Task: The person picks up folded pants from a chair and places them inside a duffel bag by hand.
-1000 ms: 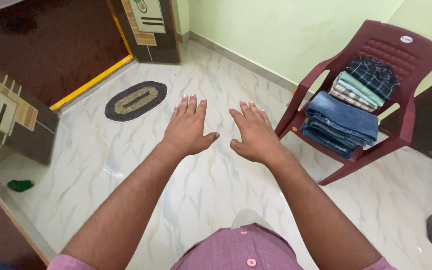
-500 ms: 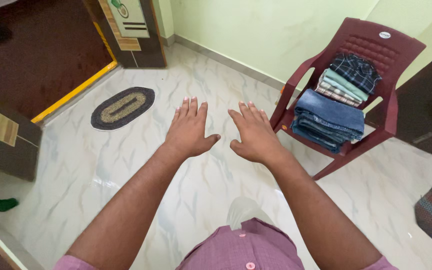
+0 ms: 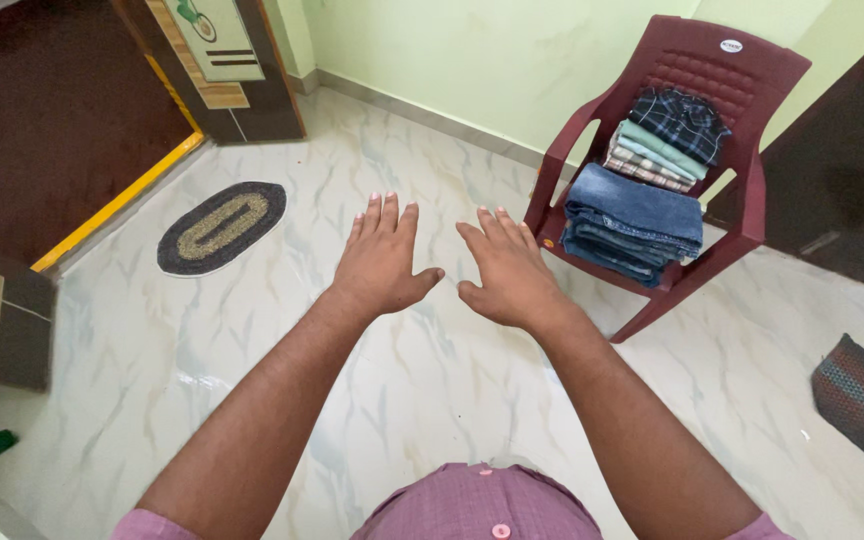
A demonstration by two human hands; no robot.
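Hands flat, I see: left hand [image 3: 380,262] and right hand [image 3: 508,274] spread, holding nothing, hovering over floor [image 3: 252,330]; folded jeans [image 3: 634,220] stacked on chair [image 3: 742,90] nearest right hand, off ground.

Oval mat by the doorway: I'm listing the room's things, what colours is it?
Oval mat: black rim, tan-and-grey woven centre; head view.

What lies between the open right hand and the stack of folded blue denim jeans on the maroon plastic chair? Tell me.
In the head view, only the maroon plastic chair's armrest and front leg separate the right hand from the folded blue jeans; nothing else.
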